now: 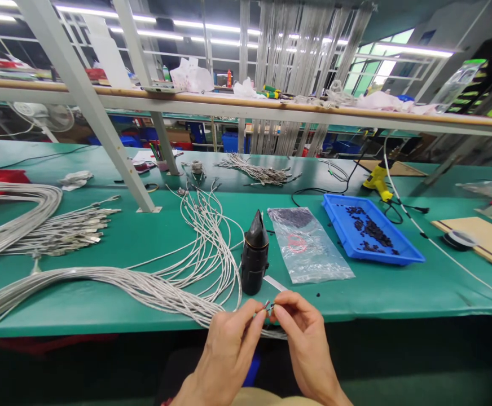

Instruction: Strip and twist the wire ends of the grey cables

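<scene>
At the table's front edge my left hand (229,344) pinches a cable end with thin coloured wire tips between thumb and fingers. My right hand (305,338) is closed in a pinch just beside it, on a small black piece at the wire tips; its exact kind is too small to tell. A bundle of grey cables (144,287) runs in from the left and passes behind my left hand. Right behind my hands stands a black cylindrical object with a pointed top (255,259). A flat pale strip (275,283) lies next to it.
A clear plastic bag (313,256) with dark bits and a blue tray (402,256) of small black pieces lie to the right. Farther back are a yellow heat gun (377,183) and a cable pile (263,170). A slanted metal post (97,118) rises at left.
</scene>
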The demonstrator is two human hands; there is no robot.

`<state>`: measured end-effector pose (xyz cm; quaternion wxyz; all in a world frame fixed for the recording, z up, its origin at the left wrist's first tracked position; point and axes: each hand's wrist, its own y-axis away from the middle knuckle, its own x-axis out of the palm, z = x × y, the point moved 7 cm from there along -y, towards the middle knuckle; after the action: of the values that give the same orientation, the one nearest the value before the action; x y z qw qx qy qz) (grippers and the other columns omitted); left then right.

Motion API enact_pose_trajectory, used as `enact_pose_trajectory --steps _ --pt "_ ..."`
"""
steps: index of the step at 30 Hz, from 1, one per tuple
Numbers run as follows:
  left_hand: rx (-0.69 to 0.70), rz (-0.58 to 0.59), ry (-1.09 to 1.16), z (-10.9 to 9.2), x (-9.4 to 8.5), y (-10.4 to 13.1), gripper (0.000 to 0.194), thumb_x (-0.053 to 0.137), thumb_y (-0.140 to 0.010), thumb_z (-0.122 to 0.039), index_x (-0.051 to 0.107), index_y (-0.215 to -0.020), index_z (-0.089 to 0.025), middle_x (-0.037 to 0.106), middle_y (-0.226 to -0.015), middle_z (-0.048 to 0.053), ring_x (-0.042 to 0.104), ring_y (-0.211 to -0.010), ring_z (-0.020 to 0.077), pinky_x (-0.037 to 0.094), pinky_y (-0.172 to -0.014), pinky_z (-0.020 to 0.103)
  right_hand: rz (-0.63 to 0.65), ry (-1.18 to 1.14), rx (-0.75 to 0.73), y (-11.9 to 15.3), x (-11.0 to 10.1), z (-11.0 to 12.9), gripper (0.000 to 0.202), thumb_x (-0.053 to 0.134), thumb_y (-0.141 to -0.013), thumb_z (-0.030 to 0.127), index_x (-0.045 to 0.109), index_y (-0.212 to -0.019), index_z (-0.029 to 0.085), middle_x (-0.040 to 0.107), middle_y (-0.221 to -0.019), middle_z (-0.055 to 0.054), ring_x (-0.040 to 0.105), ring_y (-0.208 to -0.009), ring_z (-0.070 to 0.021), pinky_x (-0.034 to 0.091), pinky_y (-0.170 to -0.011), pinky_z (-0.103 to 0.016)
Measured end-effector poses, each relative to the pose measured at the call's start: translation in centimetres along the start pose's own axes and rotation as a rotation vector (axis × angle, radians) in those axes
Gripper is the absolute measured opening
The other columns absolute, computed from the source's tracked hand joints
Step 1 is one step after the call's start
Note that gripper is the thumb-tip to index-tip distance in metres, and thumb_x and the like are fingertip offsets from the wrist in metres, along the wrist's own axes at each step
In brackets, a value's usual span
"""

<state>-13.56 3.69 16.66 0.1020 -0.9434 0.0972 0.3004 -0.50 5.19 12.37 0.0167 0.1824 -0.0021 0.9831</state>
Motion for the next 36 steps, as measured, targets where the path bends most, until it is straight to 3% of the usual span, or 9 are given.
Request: enact_pose_trajectory --steps 3,7,13,19,36 --pt "0.016 0.017 -0.118 0.2 0.2 0.0 0.026 0.035 -0.102 -0.028 0.061 -0.101 -0.023 0.057 -0.064 -0.003 0.047 -0.052 0.0137 0.033 -0.055 0.025 -0.004 0.012 -0.002 0.0 0.1 0.0 0.012 0.075 -0.081 0.03 0.07 -0.088 0.021 0.063 -0.086 -0.001 0.059 -0.081 -0.0145 0.049 -0.076 -0.024" --pt "0.101 -0.001 -0.247 0.0 0.3 -0.2 0.028 0.037 -0.101 -0.024 0.062 -0.089 -0.02 0.057 -0.058 -0.003 0.05 -0.049 0.0141 0.032 -0.051 0.026 0.02 0.036 0.004 0.0 0.4 -0.1 0.013 0.076 -0.08 0.03 0.07 -0.085 0.02 0.064 -0.083 -0.001 0.058 -0.08 -0.0149 0.049 -0.074 -0.023" --pt "0.139 -0.056 -0.19 -0.8 -0.2 -0.1 0.032 0.034 -0.101 -0.019 0.054 -0.076 -0.02 0.059 -0.067 -0.001 0.054 -0.059 0.0127 0.038 -0.058 0.022 -0.013 0.023 -0.008 0.0 0.1 -0.1 0.012 0.076 -0.08 0.03 0.07 -0.087 0.021 0.063 -0.084 0.0 0.057 -0.076 -0.0138 0.049 -0.073 -0.023" --pt "0.11 -0.031 -0.161 -0.6 0.1 -0.2 0.031 0.035 -0.101 -0.02 0.049 -0.073 -0.02 0.053 -0.064 -0.002 0.048 -0.056 0.0121 0.035 -0.055 0.022 0.014 0.025 -0.015 0.1 0.1 -0.1 0.01 0.076 -0.081 0.029 0.071 -0.085 0.02 0.063 -0.084 -0.001 0.058 -0.079 -0.0141 0.05 -0.074 -0.023" --pt "0.129 -0.031 -0.192 -0.8 0.2 0.2 0.029 0.036 -0.101 -0.023 0.056 -0.08 -0.021 0.058 -0.064 -0.002 0.054 -0.057 0.0133 0.038 -0.057 0.024 0.005 -0.001 -0.041 0.1 -0.1 0.0 0.01 0.076 -0.08 0.027 0.073 -0.087 0.021 0.065 -0.086 -0.002 0.06 -0.082 -0.0152 0.051 -0.077 -0.024"
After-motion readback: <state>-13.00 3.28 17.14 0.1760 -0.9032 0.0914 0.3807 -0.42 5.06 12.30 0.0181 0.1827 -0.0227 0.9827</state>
